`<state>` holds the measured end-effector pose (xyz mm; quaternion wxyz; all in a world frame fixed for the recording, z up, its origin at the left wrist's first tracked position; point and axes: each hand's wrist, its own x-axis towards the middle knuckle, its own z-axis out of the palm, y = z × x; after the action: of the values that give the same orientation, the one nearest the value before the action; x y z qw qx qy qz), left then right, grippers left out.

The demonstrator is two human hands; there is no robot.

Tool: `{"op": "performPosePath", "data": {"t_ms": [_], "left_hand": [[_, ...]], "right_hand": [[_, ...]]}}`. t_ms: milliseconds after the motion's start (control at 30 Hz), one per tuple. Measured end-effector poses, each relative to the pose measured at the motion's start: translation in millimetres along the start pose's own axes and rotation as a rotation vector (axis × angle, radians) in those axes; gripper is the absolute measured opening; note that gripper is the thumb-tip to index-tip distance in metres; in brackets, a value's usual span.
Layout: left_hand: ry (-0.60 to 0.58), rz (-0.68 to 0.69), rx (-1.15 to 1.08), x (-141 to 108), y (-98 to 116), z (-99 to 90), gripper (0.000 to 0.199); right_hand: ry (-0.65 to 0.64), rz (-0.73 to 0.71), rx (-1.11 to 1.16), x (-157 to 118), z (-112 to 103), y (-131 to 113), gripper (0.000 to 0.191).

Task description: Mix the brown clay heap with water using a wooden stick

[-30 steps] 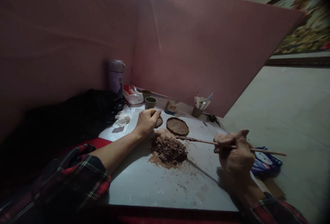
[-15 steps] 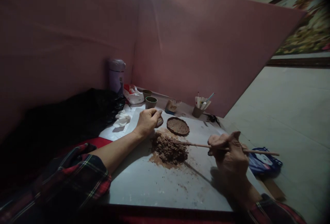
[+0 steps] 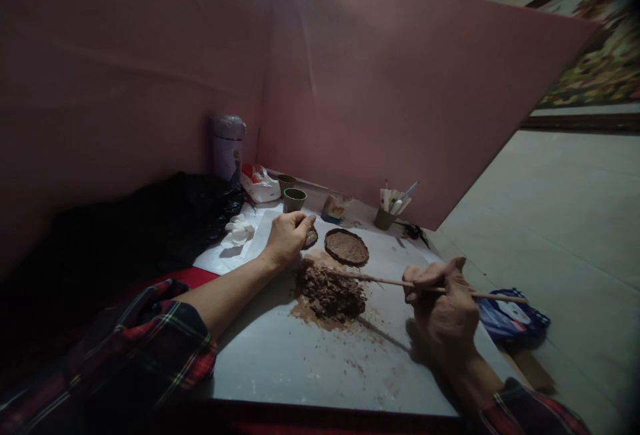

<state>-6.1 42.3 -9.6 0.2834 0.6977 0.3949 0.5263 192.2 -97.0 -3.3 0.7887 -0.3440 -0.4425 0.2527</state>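
Observation:
My right hand [image 3: 447, 308] is closed around a long thin wooden stick [image 3: 385, 280], its brown-coated tip over the heap of crumbly brown material [image 3: 330, 291] on the white board [image 3: 270, 361]. Beyond the heap, my left hand [image 3: 287, 238] pinches a small brown piece [image 3: 311, 238], partly covered by the fingers. A round, flat brown disc [image 3: 347, 247] with a raised rim lies just to the right of that hand. Brown smears and crumbs surround the heap.
Behind stand a dark cup [image 3: 295, 200], a clear cup with murky contents [image 3: 334, 208] and a cup of pens [image 3: 386, 217]. Crumpled tissue [image 3: 237, 230], a black plastic bag [image 3: 165, 221] and a purple flask [image 3: 229, 151] are at left. Pink panels [image 3: 380, 88] enclose the back.
The stick has slid slightly left through my right hand, so less of its rear end sticks out. My left hand stays nearly still. The view has shifted a little.

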Motion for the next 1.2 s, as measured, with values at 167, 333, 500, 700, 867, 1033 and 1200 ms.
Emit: {"op": "performPosePath", "data": {"t_ms": [167, 333, 500, 700, 867, 1033, 1200], "left_hand": [[0.006, 0.007, 0.004, 0, 0, -0.2, 0.036], [0.0, 0.005, -0.004, 0, -1, 0.0, 0.036], [-0.002, -0.006, -0.007, 0, -2, 0.5, 0.036], [-0.003, -0.008, -0.008, 0, -2, 0.7, 0.037], [0.0, -0.004, -0.018, 0, -1, 0.1, 0.035], [0.0, -0.003, -0.006, -1, 0, 0.0, 0.036], [-0.002, 0.002, -0.009, -1, -2, 0.4, 0.037]], "right_hand": [[-0.005, 0.033, -0.071, -2, 0, 2, 0.053], [-0.125, 0.026, -0.146, -5, 0, 2, 0.05], [-0.161, 0.003, -0.207, -7, 0, -2, 0.052], [-0.256, 0.012, -0.272, -2, -4, -9, 0.056], [-0.146, -0.171, -0.12, 10, -9, -16, 0.051], [-0.208, -0.07, -0.137, 1, -1, -11, 0.056], [-0.378, -0.008, -0.283, -10, -1, -5, 0.049]]}}
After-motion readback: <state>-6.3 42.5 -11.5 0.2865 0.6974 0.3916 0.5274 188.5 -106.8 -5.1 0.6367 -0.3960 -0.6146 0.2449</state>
